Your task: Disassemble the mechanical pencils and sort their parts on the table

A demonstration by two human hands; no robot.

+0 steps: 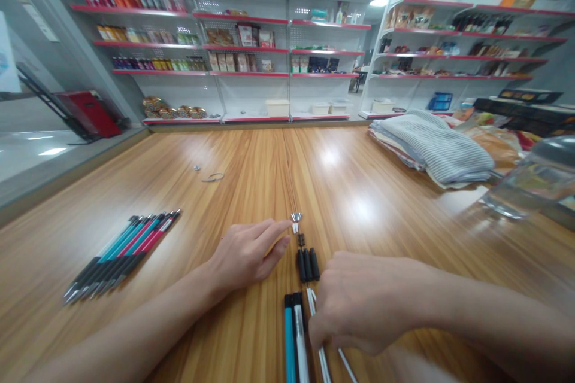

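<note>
On the wooden table, my left hand [249, 254] has its index finger stretched out to small white pen parts [295, 228], its thumb apart below. Silver cone-shaped pen tips [296, 216] lie just beyond. Nearer me are small dark pieces [300, 240] and three black rubber grips [308, 264]. My right hand [359, 302] is closed, its fingers curled down around thin white pen refills [322, 365]; the fingertips are partly hidden. Left of it lie pen barrels, one blue [288, 341] and one whitish [301, 341].
A row of assembled pens [123, 254], blue and red, lies at left. Farther back are a small grey loop [213, 178] and a tiny metal piece [196, 167]. Folded striped cloth [435, 143] and a clear water container [530, 176] stand at right. Stocked shelves [247, 51] line the back.
</note>
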